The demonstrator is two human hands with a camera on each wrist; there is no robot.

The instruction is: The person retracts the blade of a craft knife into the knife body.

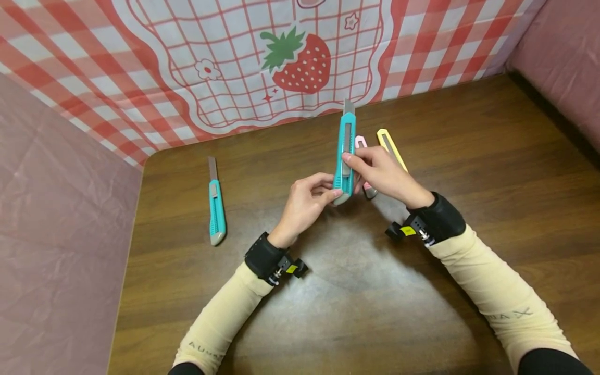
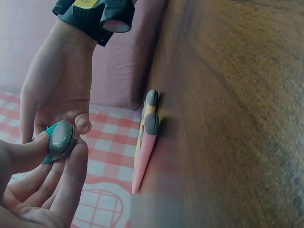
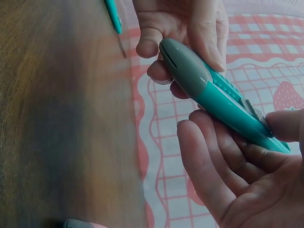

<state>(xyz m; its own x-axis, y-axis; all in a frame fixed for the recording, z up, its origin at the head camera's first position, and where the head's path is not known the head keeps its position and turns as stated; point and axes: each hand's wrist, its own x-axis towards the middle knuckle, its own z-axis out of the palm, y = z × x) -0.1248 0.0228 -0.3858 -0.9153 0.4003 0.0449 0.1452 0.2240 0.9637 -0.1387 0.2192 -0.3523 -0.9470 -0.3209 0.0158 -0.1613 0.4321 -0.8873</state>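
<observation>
Both hands hold a teal utility knife (image 1: 344,140) up over the table, its blade (image 1: 349,106) partly out and pointing toward the back. My left hand (image 1: 307,203) pinches the grey butt end between thumb and fingers. My right hand (image 1: 382,174) grips the body higher up, with the thumb on the slider (image 3: 256,114); its other fingers lie beneath the handle in the right wrist view. Beyond the right hand lie a pink utility knife (image 2: 147,152) and a yellow utility knife (image 1: 392,147), both partly hidden by that hand in the head view.
A second teal utility knife (image 1: 217,208) lies on the left of the wooden table (image 1: 328,312), blade extended toward the back. A checked cloth with a strawberry print (image 1: 304,62) hangs along the back edge. Pink fabric (image 1: 61,234) covers both sides.
</observation>
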